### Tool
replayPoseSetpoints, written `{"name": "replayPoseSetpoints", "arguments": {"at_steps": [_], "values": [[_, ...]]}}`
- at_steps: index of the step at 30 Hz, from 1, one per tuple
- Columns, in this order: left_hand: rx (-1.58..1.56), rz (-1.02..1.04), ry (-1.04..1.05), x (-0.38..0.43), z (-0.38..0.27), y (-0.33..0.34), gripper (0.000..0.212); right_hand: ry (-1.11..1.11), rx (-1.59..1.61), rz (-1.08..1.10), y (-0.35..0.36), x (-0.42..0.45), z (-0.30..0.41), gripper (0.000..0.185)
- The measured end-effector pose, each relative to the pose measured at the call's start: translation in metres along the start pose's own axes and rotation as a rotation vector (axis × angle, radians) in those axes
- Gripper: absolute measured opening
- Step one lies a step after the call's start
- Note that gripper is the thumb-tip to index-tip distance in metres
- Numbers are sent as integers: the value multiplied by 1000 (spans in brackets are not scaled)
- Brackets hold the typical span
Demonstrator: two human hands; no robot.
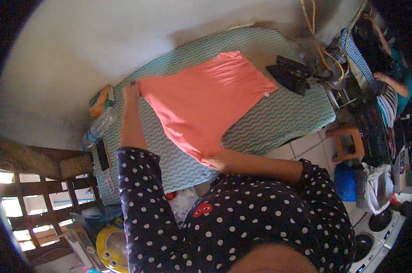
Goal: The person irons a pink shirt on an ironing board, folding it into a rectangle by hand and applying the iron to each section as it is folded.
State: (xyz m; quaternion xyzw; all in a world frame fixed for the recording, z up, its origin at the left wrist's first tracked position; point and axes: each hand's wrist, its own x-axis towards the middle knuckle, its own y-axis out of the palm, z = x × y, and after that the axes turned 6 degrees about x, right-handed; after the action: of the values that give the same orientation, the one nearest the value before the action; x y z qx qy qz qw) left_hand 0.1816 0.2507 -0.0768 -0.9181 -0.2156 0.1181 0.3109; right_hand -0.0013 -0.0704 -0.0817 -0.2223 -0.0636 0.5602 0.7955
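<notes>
A coral-coloured cloth garment [206,99] lies partly spread over a padded table cover with green and beige zigzag stripes [260,133]. Its far corner is pinched in my left hand [132,91], out near the wall side of the cover. Close to my body, my right hand [216,159] grips the near edge of the same garment, which stretches between the two hands. A small white tag [266,95] shows at the garment's right edge. Its far right end looks wrinkled. Beyond that end rests a dark clothes iron [289,74].
Yellowish cords [316,41] hang beside the iron. A phone [103,155] and a clear plastic bag [103,121] lie on the left. At right are an orange plastic stool [345,145], a lined bin [376,191] and another person's hand [381,77] near striped cloth.
</notes>
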Motion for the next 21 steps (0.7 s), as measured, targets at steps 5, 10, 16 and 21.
{"name": "replayPoseSetpoints", "arguments": {"at_steps": [5,10,16,21], "values": [[92,-184,256,-76,193,-35,27,362,-144,-261,-57,6,-9,35],[314,-116,-118,-231,129,44,41,359,-116,-1097,-148,-92,-167,35],[497,-73,-145,-333,82,104,40,666,-783,-908,-155,-67,-167,44],[-225,-116,-203,-337,55,119,27,394,-203,-942,-174,-70,-210,39]]}}
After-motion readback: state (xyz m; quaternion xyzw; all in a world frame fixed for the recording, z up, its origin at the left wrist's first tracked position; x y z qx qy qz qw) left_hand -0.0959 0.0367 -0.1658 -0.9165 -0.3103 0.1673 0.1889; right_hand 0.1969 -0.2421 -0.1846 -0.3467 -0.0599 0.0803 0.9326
